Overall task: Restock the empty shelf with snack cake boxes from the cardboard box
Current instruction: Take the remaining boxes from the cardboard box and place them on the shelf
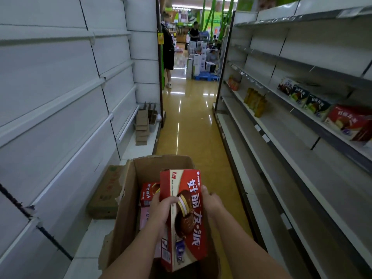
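Cardboard box (pixel 128 198) sits open on the aisle floor, bottom centre; everything below is placed w/ ref to it.

Above the box's open top, both hands hold 1 red snack cake box (pixel 186 216), tilted, printed face up toward the camera w/ a choc pie pic on it. Left hand (pixel 163 208) grips its left edge, fingers curled over onto the front face. Right hand (pixel 211 200) is on the right edge, thumb on the front; rest of the fingers are behind the pack, so can't see them, but it's clamped on too.

Inside the box, left of the held pack: another red pack (pixel 150 193) lying near the far wall, and a pink pack (pixel 145 216) just nearer the camera, partly hidden by the left wrist.

Left of the box, touching or v. close: a closed brown carton (pixel 106 192) on the base of the bare white shelving.

Right of the box, across the floor strip: the shelf unit (pixel 281 150), mostly bare boards. On an upper board, well up & right of the box, a row of snack cake packs (pixel 314 103), incl. 1 red one (pixel 351 122) at the near end. Further along a lower board, yellow-brown packs (pixel 255 101).

Beyond the box, far down the aisle: a person in dark clothes (pixel 168 51) and stacked white cartons (pixel 198 61).
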